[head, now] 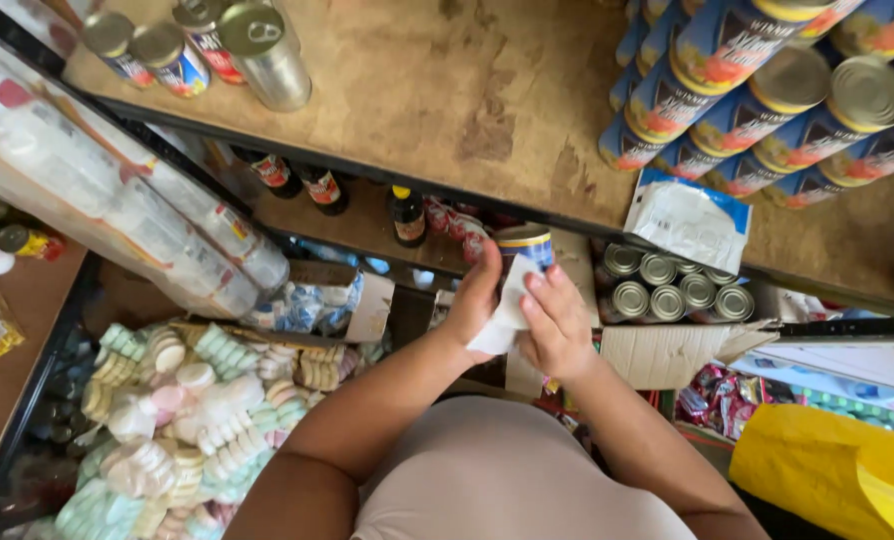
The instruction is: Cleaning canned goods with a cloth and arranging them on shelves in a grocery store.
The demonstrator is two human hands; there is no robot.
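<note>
Down by the person's body, the left hand is curling its fingers around a blue can and holding it upright from the side, while the right hand is pinching a small white cloth and pressing it against the can's lower wall, so the cloth is sitting between the two hands with the can rising just above them. Both hands are closed on what they hold, and the can's silvery round lid is showing past the fingertips. Just beyond the right hand, a torn cardboard box is holding seven matching cans with dull metal tops, packed close in two rows. Off to the left, a heap of pastel round sweets in clear wrap is filling a bin, soft greens, pinks and whites. To the right a yellow plastic bag is lying crumpled. Further up, three dark glass bottles are standing under a worn wooden shelf. On that shelf, a stack of blue tins is lying on its sides at the right, and four upright cans are grouped at the far left.
</note>
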